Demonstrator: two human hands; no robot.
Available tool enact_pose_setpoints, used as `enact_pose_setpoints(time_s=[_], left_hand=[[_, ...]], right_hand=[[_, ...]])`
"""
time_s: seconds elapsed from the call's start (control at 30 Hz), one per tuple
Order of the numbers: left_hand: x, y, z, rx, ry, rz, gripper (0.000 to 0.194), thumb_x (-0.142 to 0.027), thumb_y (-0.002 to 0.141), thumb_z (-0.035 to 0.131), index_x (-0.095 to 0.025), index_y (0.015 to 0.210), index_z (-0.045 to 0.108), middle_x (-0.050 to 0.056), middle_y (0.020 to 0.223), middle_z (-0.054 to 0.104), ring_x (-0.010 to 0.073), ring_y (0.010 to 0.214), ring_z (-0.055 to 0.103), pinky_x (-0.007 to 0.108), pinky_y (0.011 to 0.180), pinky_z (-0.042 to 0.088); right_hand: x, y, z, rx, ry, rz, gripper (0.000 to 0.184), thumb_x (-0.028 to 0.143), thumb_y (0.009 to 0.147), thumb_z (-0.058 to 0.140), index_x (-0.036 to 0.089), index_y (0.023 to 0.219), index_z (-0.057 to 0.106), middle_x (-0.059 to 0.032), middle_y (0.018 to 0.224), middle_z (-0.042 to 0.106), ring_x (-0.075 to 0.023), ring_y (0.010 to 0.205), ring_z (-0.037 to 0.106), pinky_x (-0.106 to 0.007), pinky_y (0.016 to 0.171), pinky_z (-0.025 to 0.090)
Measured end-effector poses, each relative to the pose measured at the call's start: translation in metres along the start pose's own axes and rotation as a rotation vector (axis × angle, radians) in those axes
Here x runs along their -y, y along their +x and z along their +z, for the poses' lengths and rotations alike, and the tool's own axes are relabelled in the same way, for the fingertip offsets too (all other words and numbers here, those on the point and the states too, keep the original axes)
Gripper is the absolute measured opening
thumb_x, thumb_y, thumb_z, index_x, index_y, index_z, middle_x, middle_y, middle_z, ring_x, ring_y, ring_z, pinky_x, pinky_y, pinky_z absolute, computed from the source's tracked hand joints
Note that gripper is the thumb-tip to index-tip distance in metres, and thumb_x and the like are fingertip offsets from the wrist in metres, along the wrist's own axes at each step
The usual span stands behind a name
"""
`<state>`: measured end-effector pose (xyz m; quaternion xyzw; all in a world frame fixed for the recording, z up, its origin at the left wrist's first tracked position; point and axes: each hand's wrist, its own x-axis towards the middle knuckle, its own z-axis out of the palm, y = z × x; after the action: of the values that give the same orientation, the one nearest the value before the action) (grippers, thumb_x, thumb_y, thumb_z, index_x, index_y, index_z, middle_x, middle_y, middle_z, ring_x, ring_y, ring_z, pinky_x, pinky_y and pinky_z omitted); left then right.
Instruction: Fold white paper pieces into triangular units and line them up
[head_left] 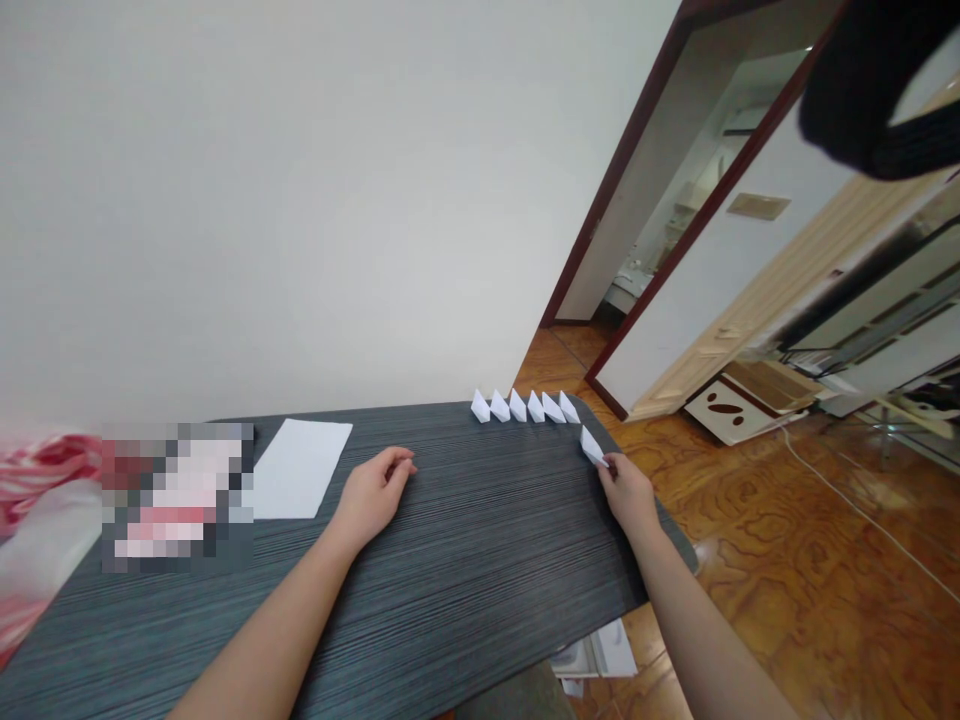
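Observation:
My right hand (626, 488) pinches a small white folded paper boat (592, 445) by its near end, close to the table's right edge. Just beyond it, several more paper boats (517, 406) stand side by side in a row along the far edge. My left hand (376, 496) rests on the dark tabletop with its fingers curled in, and no object shows in it. To its left lies a stack of white paper sheets (300, 468), apart from the hand.
The dark wood-grain table (480, 540) meets a white wall (300, 200) at the back. A blurred-out rectangular item (184, 495) lies on the left, beside red and white cloth (45, 500). Papers (600, 652) sit below the front edge. A white box (739, 405) stands on the wooden floor.

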<state>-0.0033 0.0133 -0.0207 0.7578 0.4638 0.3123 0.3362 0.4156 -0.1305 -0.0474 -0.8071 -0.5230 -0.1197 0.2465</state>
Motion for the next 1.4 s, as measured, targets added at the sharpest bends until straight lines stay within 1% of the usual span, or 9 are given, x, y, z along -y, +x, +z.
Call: enact_pose_setpoints(time_s=[0.5, 0.67, 0.73, 0.8, 0.87, 1.03, 1.13, 1.27, 1.4], left_hand=[[-0.003, -0.001, 0.000, -0.028, -0.003, 0.019, 0.029, -0.037, 0.084, 0.040, -0.021, 0.098, 0.060, 0.001, 0.087, 0.069, 0.0178, 0.081, 0.062, 0.028, 0.074, 0.045], [-0.003, -0.002, 0.001, -0.042, -0.043, 0.008, 0.029, -0.037, 0.084, 0.040, -0.021, 0.097, 0.059, 0.001, 0.085, 0.069, 0.0179, 0.081, 0.062, 0.029, 0.074, 0.046], [-0.004, -0.003, 0.001, -0.048, -0.062, 0.010, 0.030, -0.036, 0.085, 0.039, -0.020, 0.099, 0.059, 0.002, 0.087, 0.068, 0.0179, 0.083, 0.062, 0.029, 0.076, 0.046], [-0.006, -0.004, 0.002, -0.050, -0.065, 0.032, 0.030, -0.036, 0.085, 0.038, -0.019, 0.101, 0.058, 0.003, 0.088, 0.068, 0.0177, 0.084, 0.062, 0.030, 0.078, 0.046], [-0.007, -0.004, 0.001, -0.079, -0.037, 0.050, 0.030, -0.034, 0.086, 0.036, -0.020, 0.102, 0.057, 0.003, 0.090, 0.067, 0.0177, 0.085, 0.061, 0.031, 0.079, 0.046], [-0.012, -0.002, -0.010, -0.199, 0.219, 0.102, 0.029, -0.028, 0.087, 0.036, -0.017, 0.104, 0.056, 0.008, 0.101, 0.063, 0.0208, 0.096, 0.057, 0.034, 0.087, 0.042], [-0.013, 0.001, -0.025, -0.271, 0.437, 0.098, 0.026, -0.027, 0.086, 0.037, -0.017, 0.099, 0.057, 0.011, 0.096, 0.061, 0.0236, 0.095, 0.054, 0.037, 0.088, 0.040], [-0.012, 0.003, -0.048, -0.366, 0.683, -0.021, 0.025, -0.032, 0.085, 0.038, -0.017, 0.092, 0.057, 0.013, 0.093, 0.057, 0.0278, 0.092, 0.052, 0.040, 0.083, 0.039], [-0.005, 0.000, -0.060, -0.400, 0.815, -0.160, 0.032, -0.039, 0.085, 0.038, -0.014, 0.094, 0.056, 0.016, 0.094, 0.055, 0.0312, 0.094, 0.049, 0.042, 0.078, 0.039]], right_hand=[[-0.002, 0.001, 0.001, -0.013, 0.028, 0.029, 0.032, 0.041, 0.080, 0.048, 0.016, 0.098, 0.057, -0.0087, 0.083, 0.065, -0.0210, 0.072, 0.061, -0.033, 0.068, 0.047], [0.000, -0.004, -0.009, -0.070, 0.089, 0.052, 0.047, 0.047, 0.077, 0.052, 0.013, 0.109, 0.050, -0.0105, 0.088, 0.063, -0.0205, 0.068, 0.060, -0.034, 0.066, 0.049], [0.008, -0.009, -0.017, -0.086, 0.098, 0.039, 0.046, 0.047, 0.079, 0.050, 0.013, 0.111, 0.050, -0.0109, 0.087, 0.063, -0.0214, 0.069, 0.060, -0.035, 0.067, 0.048], [0.024, -0.014, -0.026, -0.076, 0.109, -0.001, 0.041, 0.044, 0.084, 0.044, 0.014, 0.112, 0.050, -0.0120, 0.089, 0.063, -0.0231, 0.074, 0.060, -0.035, 0.068, 0.048], [0.051, -0.019, -0.034, 0.009, 0.141, -0.095, 0.037, 0.042, 0.086, 0.042, 0.015, 0.109, 0.053, -0.0118, 0.089, 0.063, -0.0234, 0.075, 0.060, -0.035, 0.068, 0.048], [0.146, -0.030, -0.038, 0.420, 0.208, -0.535, 0.026, 0.030, 0.090, 0.038, 0.020, 0.103, 0.058, -0.0072, 0.092, 0.066, -0.0200, 0.085, 0.061, -0.030, 0.076, 0.046], [0.198, -0.030, -0.027, 0.566, 0.180, -0.758, 0.024, 0.027, 0.091, 0.037, 0.021, 0.099, 0.059, -0.0047, 0.088, 0.067, -0.0179, 0.082, 0.062, -0.028, 0.075, 0.044], [0.242, -0.016, -0.006, 0.620, 0.132, -0.930, 0.024, 0.027, 0.092, 0.036, 0.020, 0.092, 0.059, -0.0031, 0.085, 0.067, -0.0172, 0.079, 0.062, -0.026, 0.070, 0.043], [0.260, 0.002, 0.013, 0.625, 0.114, -0.945, 0.025, 0.028, 0.093, 0.036, 0.018, 0.093, 0.059, -0.0050, 0.086, 0.066, -0.0176, 0.080, 0.061, -0.026, 0.070, 0.042]])
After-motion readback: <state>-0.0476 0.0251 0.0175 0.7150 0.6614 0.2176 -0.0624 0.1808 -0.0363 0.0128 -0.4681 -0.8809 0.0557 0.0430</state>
